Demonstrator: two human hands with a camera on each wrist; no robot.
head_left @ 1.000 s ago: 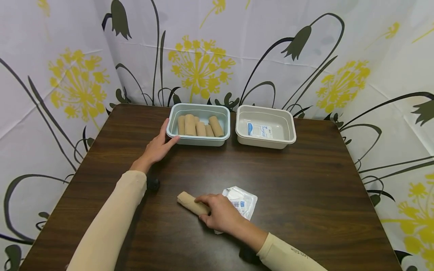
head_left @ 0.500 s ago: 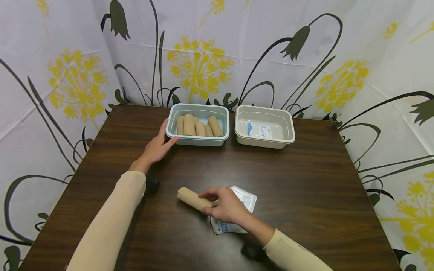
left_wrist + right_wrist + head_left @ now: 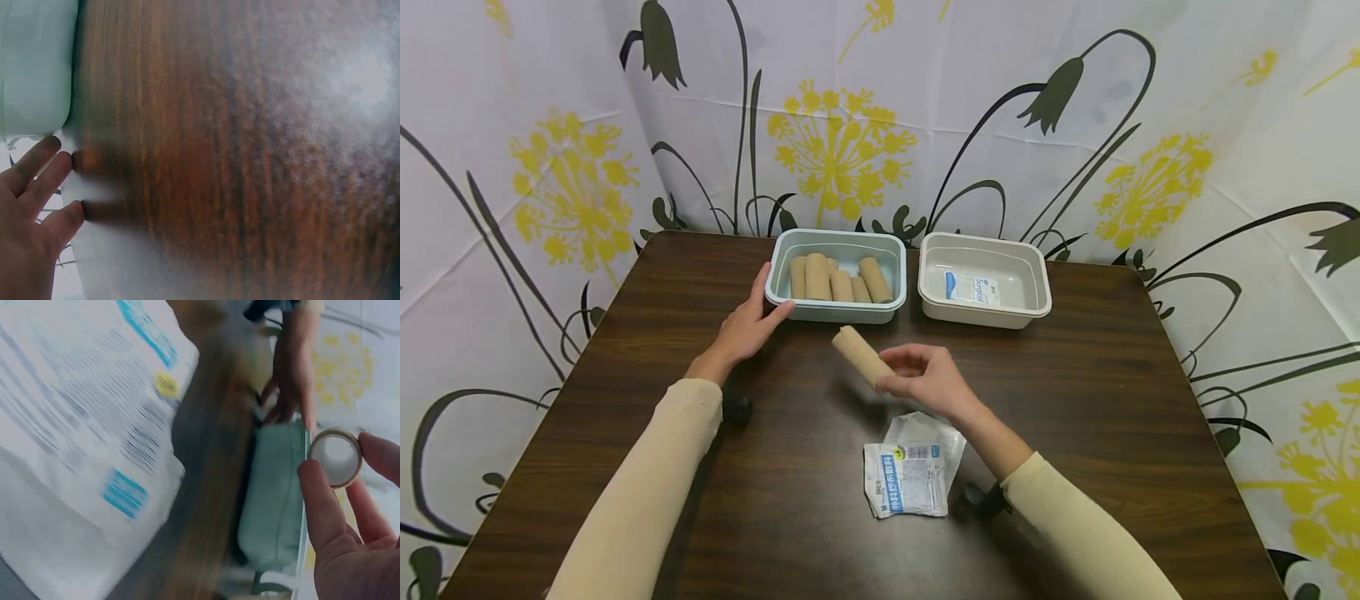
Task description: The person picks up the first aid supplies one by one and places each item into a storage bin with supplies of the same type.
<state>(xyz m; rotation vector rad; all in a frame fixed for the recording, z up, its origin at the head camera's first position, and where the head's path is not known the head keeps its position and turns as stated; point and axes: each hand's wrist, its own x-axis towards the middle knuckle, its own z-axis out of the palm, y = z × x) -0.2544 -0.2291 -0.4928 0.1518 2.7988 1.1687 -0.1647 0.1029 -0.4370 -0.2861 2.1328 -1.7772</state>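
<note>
My right hand (image 3: 928, 377) holds a tan cardboard tube (image 3: 859, 357) by its near end, raised over the middle of the table and tilted. In the right wrist view the tube's round end (image 3: 336, 459) shows a hollow, pale inside between thumb and fingers. At the left front corner of the light blue plastic bin (image 3: 842, 312), my left hand (image 3: 747, 332) rests with straight, spread fingers along the side and the thumb at the front rim. Several similar tubes (image 3: 818, 277) lie in that bin. An opened dressing wrapper (image 3: 910, 479) with blue print lies below my right hand.
A beige bin (image 3: 985, 317) stands right of the blue one, with a flat white packet (image 3: 972, 288) lettered "Surgical" inside. The dark wood table (image 3: 1075, 400) meets a flower-printed curtain (image 3: 985, 50) at its back and sides.
My right hand has picked the tube up from beside the wrapper and carried it up and away toward the bins, uncovering the wrapper. My left hand has stayed at the blue bin.
</note>
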